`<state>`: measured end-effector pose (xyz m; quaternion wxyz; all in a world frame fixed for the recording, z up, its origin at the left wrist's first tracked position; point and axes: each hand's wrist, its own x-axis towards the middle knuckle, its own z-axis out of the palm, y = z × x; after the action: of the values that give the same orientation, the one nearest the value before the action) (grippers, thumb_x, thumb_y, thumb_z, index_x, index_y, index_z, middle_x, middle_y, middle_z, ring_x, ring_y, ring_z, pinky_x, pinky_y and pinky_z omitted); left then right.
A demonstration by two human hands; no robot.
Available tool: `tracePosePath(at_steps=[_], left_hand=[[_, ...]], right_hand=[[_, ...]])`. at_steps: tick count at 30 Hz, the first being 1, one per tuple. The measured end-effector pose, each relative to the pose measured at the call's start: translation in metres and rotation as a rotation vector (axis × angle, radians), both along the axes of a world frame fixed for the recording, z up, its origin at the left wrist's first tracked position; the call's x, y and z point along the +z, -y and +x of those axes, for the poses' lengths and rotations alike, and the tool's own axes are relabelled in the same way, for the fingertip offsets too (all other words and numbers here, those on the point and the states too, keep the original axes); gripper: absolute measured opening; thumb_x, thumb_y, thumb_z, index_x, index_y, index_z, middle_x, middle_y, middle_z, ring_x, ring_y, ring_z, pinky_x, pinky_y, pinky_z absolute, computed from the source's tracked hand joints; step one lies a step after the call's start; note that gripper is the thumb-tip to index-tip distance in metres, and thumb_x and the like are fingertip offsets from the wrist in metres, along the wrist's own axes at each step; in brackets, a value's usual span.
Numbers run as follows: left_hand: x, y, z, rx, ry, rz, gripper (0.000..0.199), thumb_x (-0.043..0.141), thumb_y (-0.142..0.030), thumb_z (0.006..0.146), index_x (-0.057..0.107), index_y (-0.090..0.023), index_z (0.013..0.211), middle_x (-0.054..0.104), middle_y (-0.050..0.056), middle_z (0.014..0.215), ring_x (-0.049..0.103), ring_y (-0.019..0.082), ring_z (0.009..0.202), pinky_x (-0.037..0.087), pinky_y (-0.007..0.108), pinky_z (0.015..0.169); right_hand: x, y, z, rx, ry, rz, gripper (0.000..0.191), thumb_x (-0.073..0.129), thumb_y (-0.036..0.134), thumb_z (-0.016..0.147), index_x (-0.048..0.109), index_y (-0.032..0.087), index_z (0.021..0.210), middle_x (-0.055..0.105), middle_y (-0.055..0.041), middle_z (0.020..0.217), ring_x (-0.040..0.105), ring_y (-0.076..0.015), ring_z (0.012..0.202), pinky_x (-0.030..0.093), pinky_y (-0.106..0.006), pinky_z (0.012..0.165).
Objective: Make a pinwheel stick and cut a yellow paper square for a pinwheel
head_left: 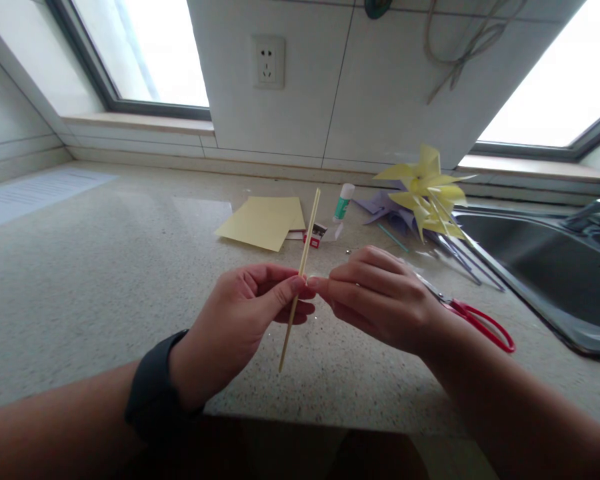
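My left hand (pixel 245 307) is closed, its thumb and fingers pinching a pair of pale wooden chopsticks (pixel 311 233) near the middle. The chopsticks lie close together and stand nearly upright, leaning slightly right at the top. Thumb and fingertips of my right hand (pixel 385 293) are pinched together beside the left thumb, close against the chopsticks. A tiny whitish bit shows between the two hands; what the right fingertips hold is too small to make out. Behind my right wrist lie scissors (pixel 480 323) with red handles, their blades partly covered by the hand.
Yellow paper sheets (pixel 260 223), a small red-and-white box (pixel 315 236) and a glue stick (pixel 345 202) are beyond my hands. Yellow pinwheels (pixel 425 183) and a purple one (pixel 393 207) lie at the back right, beside the steel sink (pixel 545 280). A printed sheet (pixel 40 190) lies far left.
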<state>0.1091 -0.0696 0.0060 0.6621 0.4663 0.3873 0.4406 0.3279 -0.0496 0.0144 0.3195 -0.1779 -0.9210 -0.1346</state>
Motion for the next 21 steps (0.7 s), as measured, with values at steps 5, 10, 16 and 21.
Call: tracePosePath(at_steps=[5, 10, 16, 21], left_hand=[[-0.003, 0.000, 0.002, -0.007, 0.002, 0.013, 0.017, 0.075, -0.033, 0.086, 0.075, -0.017, 0.090, 0.078, 0.005, 0.083, 0.074, 0.017, 0.070, 0.060, 0.028, 0.071], [0.000, 0.002, 0.002, -0.006, -0.030, 0.034, 0.014, 0.073, -0.030, 0.088, 0.073, -0.016, 0.089, 0.078, 0.005, 0.081, 0.074, 0.017, 0.069, 0.061, 0.027, 0.069], [0.002, 0.002, 0.000, -0.028, -0.082, 0.052, 0.015, 0.070, -0.031, 0.089, 0.071, -0.016, 0.089, 0.078, 0.005, 0.080, 0.075, 0.018, 0.070, 0.060, 0.028, 0.068], [-0.004, -0.008, -0.003, -0.061, -0.093, 0.035, 0.020, 0.072, -0.035, 0.087, 0.072, -0.015, 0.090, 0.077, 0.007, 0.088, 0.075, 0.019, 0.074, 0.061, 0.031, 0.073]], right_hand=[[0.002, 0.001, 0.000, 0.005, 0.018, -0.008, 0.027, 0.065, 0.015, 0.091, 0.064, 0.015, 0.118, 0.068, -0.0051, 0.089, 0.056, -0.0172, 0.080, 0.050, -0.034, 0.071], [0.002, 0.001, -0.002, 0.008, 0.014, 0.006, 0.028, 0.066, 0.013, 0.090, 0.064, 0.013, 0.118, 0.068, -0.0052, 0.086, 0.056, -0.0173, 0.078, 0.050, -0.034, 0.069], [0.003, 0.001, -0.004, 0.008, 0.024, -0.022, 0.025, 0.065, 0.015, 0.091, 0.065, 0.015, 0.117, 0.069, -0.0044, 0.085, 0.058, -0.0169, 0.078, 0.050, -0.033, 0.067], [-0.001, -0.003, -0.002, -0.003, 0.048, -0.115, 0.025, 0.062, 0.014, 0.092, 0.064, 0.013, 0.117, 0.069, -0.0058, 0.088, 0.060, -0.0170, 0.082, 0.052, -0.034, 0.076]])
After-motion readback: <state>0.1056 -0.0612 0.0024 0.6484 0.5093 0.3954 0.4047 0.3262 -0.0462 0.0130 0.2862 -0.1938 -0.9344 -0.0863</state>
